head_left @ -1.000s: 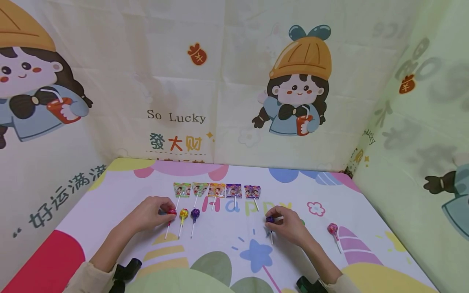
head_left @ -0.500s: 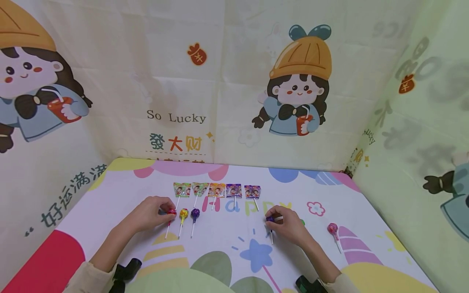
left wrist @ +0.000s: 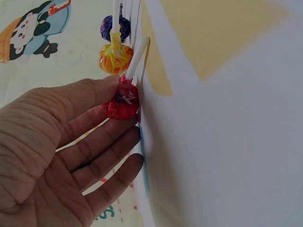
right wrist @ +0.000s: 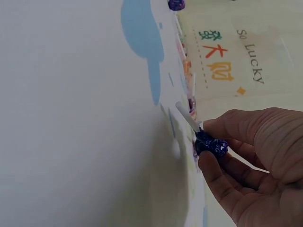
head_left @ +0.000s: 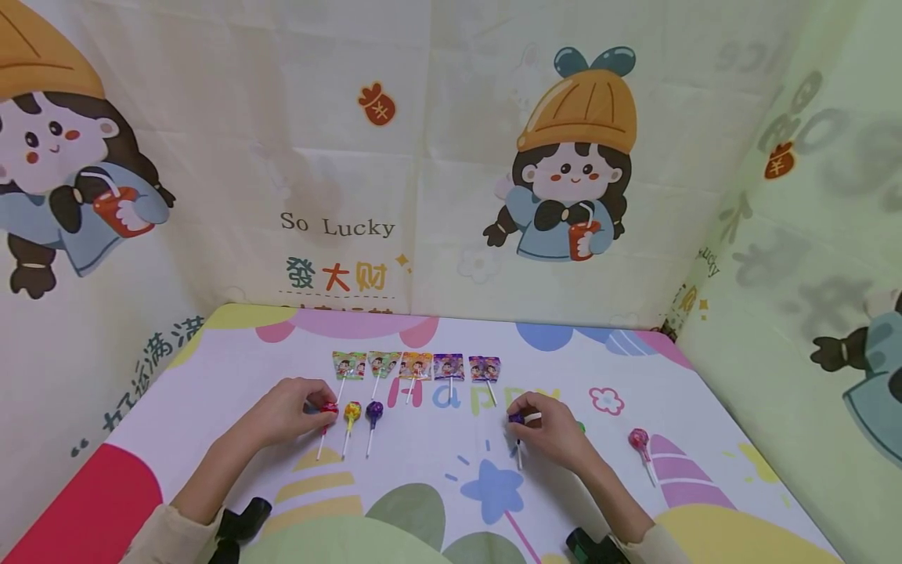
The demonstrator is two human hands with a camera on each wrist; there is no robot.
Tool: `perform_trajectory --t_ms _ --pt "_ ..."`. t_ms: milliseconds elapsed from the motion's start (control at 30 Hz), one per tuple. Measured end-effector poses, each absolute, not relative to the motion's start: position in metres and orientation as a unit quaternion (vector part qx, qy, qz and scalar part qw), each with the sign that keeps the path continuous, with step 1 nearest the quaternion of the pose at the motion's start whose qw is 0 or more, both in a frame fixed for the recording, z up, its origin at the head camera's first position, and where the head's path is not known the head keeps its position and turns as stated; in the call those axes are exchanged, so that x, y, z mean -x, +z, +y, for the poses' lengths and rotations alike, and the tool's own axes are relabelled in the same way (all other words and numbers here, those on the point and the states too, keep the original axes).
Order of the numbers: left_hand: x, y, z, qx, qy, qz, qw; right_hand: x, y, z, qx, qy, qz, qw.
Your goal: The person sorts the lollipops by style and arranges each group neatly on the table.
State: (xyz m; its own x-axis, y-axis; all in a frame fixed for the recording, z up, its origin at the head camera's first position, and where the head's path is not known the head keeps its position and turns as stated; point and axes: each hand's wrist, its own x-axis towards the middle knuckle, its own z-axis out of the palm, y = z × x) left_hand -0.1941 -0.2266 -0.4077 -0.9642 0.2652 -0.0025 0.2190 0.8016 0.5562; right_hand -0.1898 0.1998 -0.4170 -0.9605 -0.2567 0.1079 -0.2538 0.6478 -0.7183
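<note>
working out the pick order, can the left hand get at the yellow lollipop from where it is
Probably yes: the yellow lollipop lies just beside the red lollipop that the left hand pinches, with nothing seen covering it. The hand would likely have to let go of the red one first.

We see creased cream cloth backdrop [head_left: 247, 102] behind and beside white table [head_left: 282, 360] with colourful printed top. On backdrop we note cartoon figure in ribbed orange cap and blue top [head_left: 574, 176], similar figure at left [head_left: 106, 192], third cut off at right edge [head_left: 874, 368]. Black "So Lucky" lettering [head_left: 338, 225] above multicoloured Chinese characters [head_left: 337, 275]; red pouch print [head_left: 377, 105] higher up. On tabletop we spot blue five-pointed star [head_left: 491, 491], pink flower outline [head_left: 607, 401], yellow rounded patch [head_left: 747, 536] near right front.
</note>
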Motion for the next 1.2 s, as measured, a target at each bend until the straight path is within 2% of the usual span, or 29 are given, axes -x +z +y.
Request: perform_trajectory --t_ms 567,1200 --pt "0.193 -0.408 -0.228 -0.135 0.284 0.949 0.036 0.192 -0.411 0.175 0.159 -0.407 0.899 -0.005" --pt "0.194 -0.407 -0.228 -0.133 0.286 0.948 0.038 0.194 -0.401 0.145 0.188 -0.426 0.885 0.012"
